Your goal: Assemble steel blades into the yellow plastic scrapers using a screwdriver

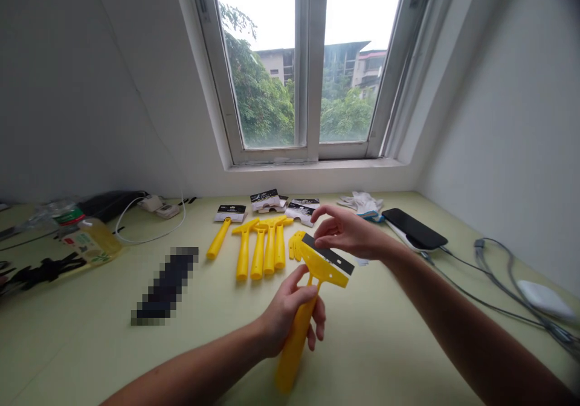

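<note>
My left hand point(294, 309) is wrapped round the handle of a yellow plastic scraper point(295, 342), holding it tilted with its wide head up. A dark blade point(338, 260) with small holes lies along the top edge of that head. My right hand point(347, 231) is at the blade's left part, fingers curled and the thumb against it; the fingertips partly cover the blade. Just behind the scraper head are small yellow plastic pieces point(293, 246). Several more yellow scrapers point(257, 252) lie side by side beyond my left hand, with a separate yellow handle point(219, 240) to their left.
Black printed cards point(264, 199) lie at the back of the green table point(212, 345). To the right are white gloves point(361, 202), a black phone point(414, 229), cables and a white case point(546, 299). A bottle point(86, 237) lies at left, near a pixelated dark patch point(165, 288).
</note>
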The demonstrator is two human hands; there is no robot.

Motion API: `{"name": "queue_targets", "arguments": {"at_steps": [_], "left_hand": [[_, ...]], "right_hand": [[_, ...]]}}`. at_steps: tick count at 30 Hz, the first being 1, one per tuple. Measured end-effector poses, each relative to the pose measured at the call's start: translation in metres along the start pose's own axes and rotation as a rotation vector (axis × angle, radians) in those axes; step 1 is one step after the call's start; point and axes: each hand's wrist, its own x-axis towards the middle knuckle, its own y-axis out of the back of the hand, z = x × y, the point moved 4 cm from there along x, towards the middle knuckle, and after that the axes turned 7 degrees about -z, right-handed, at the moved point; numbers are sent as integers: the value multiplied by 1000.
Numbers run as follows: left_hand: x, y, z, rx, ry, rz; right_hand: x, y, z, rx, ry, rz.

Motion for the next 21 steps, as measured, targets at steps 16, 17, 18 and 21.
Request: {"name": "queue_targets", "arguments": {"at_steps": [16, 17, 18, 21], "left_hand": [[1, -6, -1, -78, -167, 80], [1, -6, -1, -79, -167, 83], [1, -6, 0, -80, -162, 88], [4, -4, 0, -68, -146, 144]], "right_hand": [[9, -21, 9, -179, -66, -111], [9, -21, 9, -180, -62, -113], [9, -21, 8, -181, -57, -118], [9, -24, 5, -200, -34, -140]]}}
